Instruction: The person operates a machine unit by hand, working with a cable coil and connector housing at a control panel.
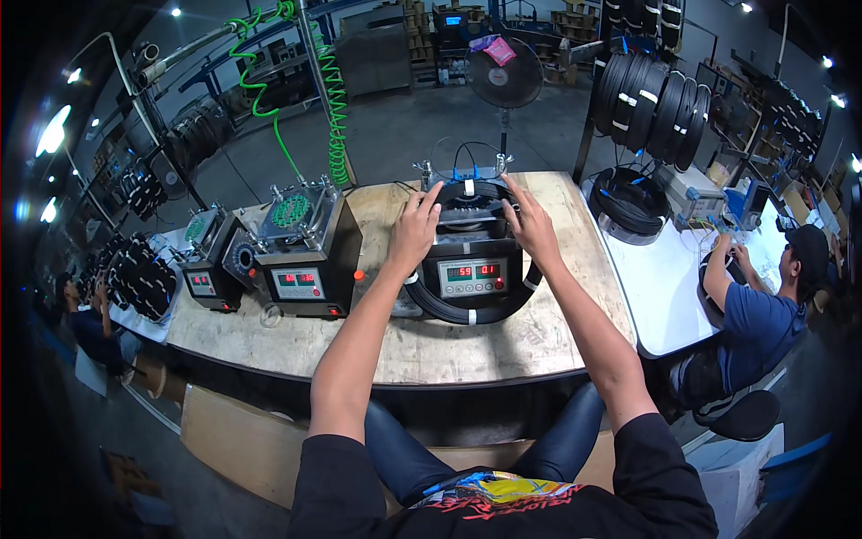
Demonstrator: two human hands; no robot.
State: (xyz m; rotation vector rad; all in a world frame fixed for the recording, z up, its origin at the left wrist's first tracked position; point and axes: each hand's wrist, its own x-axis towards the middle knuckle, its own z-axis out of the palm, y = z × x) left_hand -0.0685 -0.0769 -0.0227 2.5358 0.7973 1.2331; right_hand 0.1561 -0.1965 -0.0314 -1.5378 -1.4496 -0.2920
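A coil of black cable (472, 316), bound with white ties, leans around the front of a black bench machine (431, 293) with a red-lit display (473, 276). My left hand (416, 229) is at the coil's upper left, thumb toward its inside and fingers stretched along it. On the upper right, my right hand (532, 225) has the coil between thumb and fingers. The fingers' undersides are hidden. Behind the coil's top, thin leads with blue connectors (476, 172) run to the machine's top, between metal clamps.
Two similar machines (310, 242) with green round tops stand left on the wooden bench (386, 346). Green coiled hoses (334, 117) hang behind. At right, a cable coil (628, 202) lies on a white table (669, 310), where another person (759, 305) works. A fan (505, 76) stands beyond.
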